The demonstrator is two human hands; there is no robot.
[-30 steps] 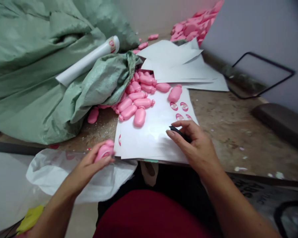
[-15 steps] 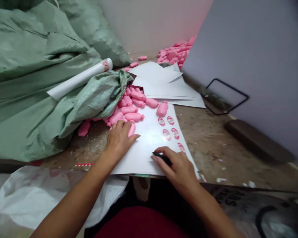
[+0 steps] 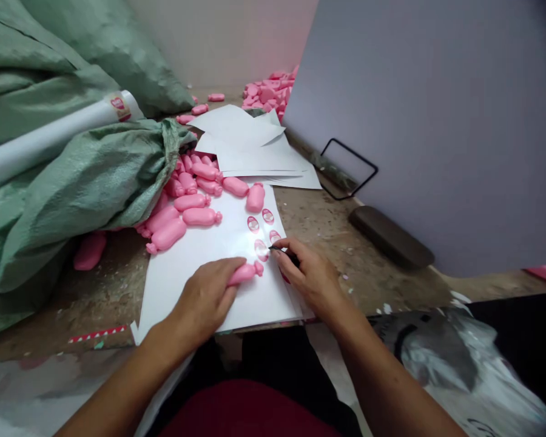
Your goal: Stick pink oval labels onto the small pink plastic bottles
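My left hand is closed round a pink sausage-shaped piece, low over a white sheet. A dark pen-like tool is pinched in my right hand, its tip beside an oval sticker on the sheet. More red and white oval stickers sit along the sheet's right side, some partly under my right hand. Several pink pieces lie at the sheet's upper left, and a thicker pink piece rests just above the stickers.
A green sack with pink pieces at its mouth fills the left, a white roll on it. Loose white sheets lie behind. A pink heap, a black wire frame and a dark oblong case are further right.
The view has shifted right. My left hand has drawn a pink piece away from the pile toward the stickers. My right hand has brought the tool's tip up to a sticker.
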